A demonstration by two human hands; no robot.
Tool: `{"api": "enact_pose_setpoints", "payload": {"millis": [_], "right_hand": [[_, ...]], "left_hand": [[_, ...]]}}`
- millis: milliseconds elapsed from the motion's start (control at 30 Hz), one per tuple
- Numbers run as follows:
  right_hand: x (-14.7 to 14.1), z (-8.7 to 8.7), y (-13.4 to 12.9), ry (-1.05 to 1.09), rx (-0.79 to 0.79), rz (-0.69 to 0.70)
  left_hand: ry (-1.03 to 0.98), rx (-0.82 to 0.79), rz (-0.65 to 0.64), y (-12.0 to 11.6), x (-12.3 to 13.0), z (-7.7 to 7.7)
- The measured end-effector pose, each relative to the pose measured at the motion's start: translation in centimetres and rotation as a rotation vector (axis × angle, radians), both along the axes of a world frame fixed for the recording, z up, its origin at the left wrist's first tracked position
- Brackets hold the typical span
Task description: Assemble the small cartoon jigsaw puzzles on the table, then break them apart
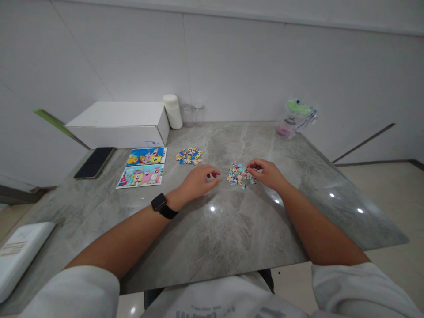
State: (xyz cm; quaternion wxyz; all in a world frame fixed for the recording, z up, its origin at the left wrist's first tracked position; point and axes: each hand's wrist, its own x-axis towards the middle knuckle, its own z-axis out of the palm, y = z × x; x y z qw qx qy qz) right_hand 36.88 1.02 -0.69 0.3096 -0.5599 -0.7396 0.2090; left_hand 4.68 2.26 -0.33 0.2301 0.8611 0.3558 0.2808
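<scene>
My left hand [200, 180] rests just above the table, its thumb and fingers curved apart with nothing between them. To its right lies a pile of small jigsaw puzzle pieces [236, 175]. My right hand [265, 171] is at the right side of that pile, fingertips pinched together at its edge; whatever is between them is too small to make out. A second pile of puzzle pieces [189, 156], mostly blue and yellow, sits beyond my left hand. Two cartoon picture cards, a blue one [146, 156] and a lighter one [140, 176], lie flat at the left.
A white box [121, 119] stands at the back left beside a white bottle [172, 111] and two clear glasses [193, 115]. A phone [95, 163] lies near the left edge. At the back right is a plastic bag [294, 118]. A white object [23, 251] sits front left.
</scene>
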Motion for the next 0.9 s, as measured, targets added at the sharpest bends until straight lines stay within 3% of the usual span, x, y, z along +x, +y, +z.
{"api": "enact_pose_setpoints", "payload": {"millis": [133, 300, 433, 500, 667, 900], "right_hand": [[-0.5, 0.0, -0.2, 0.085, 0.005, -0.004], [-0.1, -0.4, 0.2, 0.108, 0.022, 0.006], [0.3, -1.2, 0.9, 0.086, 0.062, -0.012], [0.3, -1.7, 1.2, 0.124, -0.006, -0.028], [-0.1, -2.1, 1.3, 0.324, -0.253, -0.03], [0.0, -1.7, 0.9, 0.29, -0.27, -0.041]], "left_hand": [[0.028, -0.049, 0.034, 0.4, 6.0, 0.9], [0.065, -0.098, 0.05, 2.0, 10.6, -0.6], [0.044, -0.074, 0.066, 2.6, 11.0, -2.2], [0.043, -0.058, 0.062, 2.6, 10.7, -2.6], [0.045, -0.005, 0.006, 2.6, 9.9, -2.3], [0.102, 0.036, -0.031, 2.3, 9.4, -1.9]]}}
